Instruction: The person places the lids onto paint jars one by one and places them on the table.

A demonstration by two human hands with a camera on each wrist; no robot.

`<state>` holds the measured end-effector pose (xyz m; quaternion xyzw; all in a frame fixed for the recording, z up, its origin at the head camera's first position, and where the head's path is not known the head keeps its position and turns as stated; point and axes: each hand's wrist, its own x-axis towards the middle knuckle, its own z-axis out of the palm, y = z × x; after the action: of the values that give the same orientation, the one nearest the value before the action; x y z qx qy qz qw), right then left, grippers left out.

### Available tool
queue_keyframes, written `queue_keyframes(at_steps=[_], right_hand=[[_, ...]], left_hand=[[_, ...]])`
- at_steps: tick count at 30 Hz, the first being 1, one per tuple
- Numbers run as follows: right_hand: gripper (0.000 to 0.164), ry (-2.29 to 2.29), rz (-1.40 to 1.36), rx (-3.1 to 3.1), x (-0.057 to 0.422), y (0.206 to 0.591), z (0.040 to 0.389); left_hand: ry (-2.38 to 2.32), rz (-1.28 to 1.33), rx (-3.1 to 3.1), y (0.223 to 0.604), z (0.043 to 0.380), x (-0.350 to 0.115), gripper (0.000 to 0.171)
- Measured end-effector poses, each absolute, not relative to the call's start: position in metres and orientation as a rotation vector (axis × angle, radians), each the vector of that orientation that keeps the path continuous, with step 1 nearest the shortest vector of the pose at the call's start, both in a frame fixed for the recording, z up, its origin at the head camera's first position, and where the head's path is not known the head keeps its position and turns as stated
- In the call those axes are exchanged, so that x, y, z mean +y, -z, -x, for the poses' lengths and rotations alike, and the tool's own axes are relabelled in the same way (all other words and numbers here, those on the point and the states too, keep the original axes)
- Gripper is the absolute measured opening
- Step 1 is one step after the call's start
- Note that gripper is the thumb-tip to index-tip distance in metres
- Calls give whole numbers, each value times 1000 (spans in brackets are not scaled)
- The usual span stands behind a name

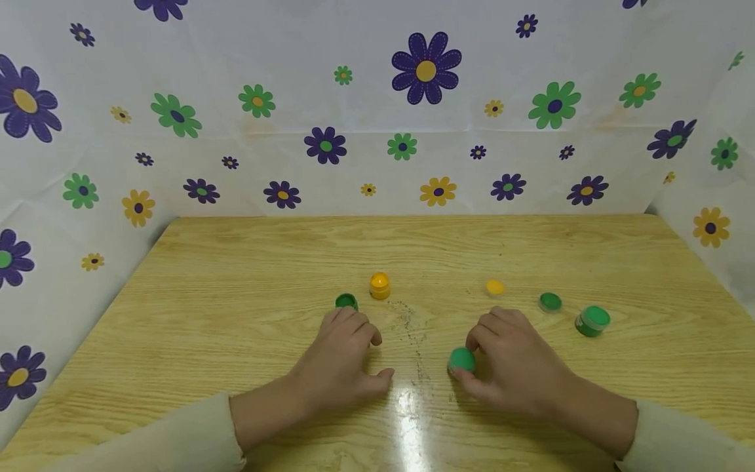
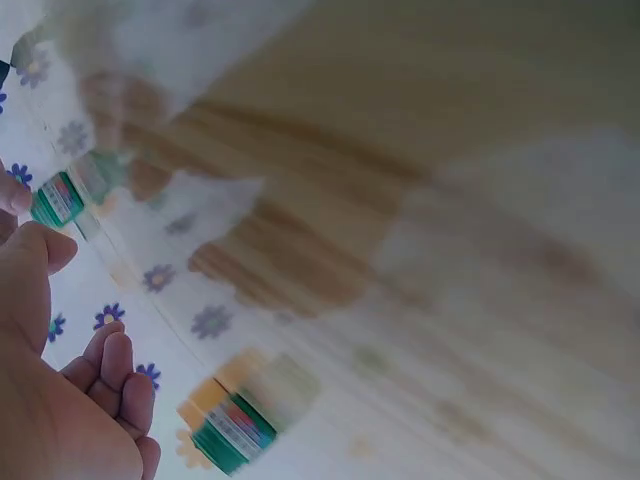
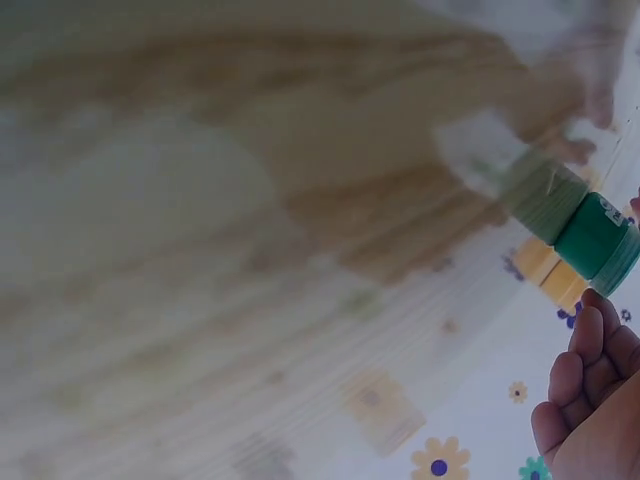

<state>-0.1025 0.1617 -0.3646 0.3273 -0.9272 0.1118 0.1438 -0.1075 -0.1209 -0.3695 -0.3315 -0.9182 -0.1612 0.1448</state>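
My right hand (image 1: 519,364) pinches a small green paint jar (image 1: 462,360) between thumb and finger, low over the wooden table. In the right wrist view, a green jar (image 3: 592,236) appears beside my fingertips. My left hand (image 1: 345,357) has its thumb spread away from its fingers, with nothing between them. Just beyond its fingertips stands another small green jar (image 1: 346,301), dark inside and partly covered by the hand; whether they touch I cannot tell. A yellow paint jar (image 1: 380,286) stands behind it. The left wrist view shows a labelled green jar (image 2: 234,432).
To the right lie a yellow lid (image 1: 495,287) and a dark green round lid (image 1: 550,301). A further green jar (image 1: 592,320) stands near them. Dark specks (image 1: 413,328) run across the wooden table (image 1: 236,275) between the hands. Flower-printed white sheeting (image 1: 366,105) encloses the table's back and sides.
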Motion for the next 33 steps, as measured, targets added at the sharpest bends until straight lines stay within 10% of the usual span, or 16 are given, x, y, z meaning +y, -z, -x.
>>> queue_keyframes(at_steps=[33], right_hand=[[23, -212, -772, -2618, 251, 366, 114]], left_hand=[[396, 581, -2743, 367, 147, -167, 40]])
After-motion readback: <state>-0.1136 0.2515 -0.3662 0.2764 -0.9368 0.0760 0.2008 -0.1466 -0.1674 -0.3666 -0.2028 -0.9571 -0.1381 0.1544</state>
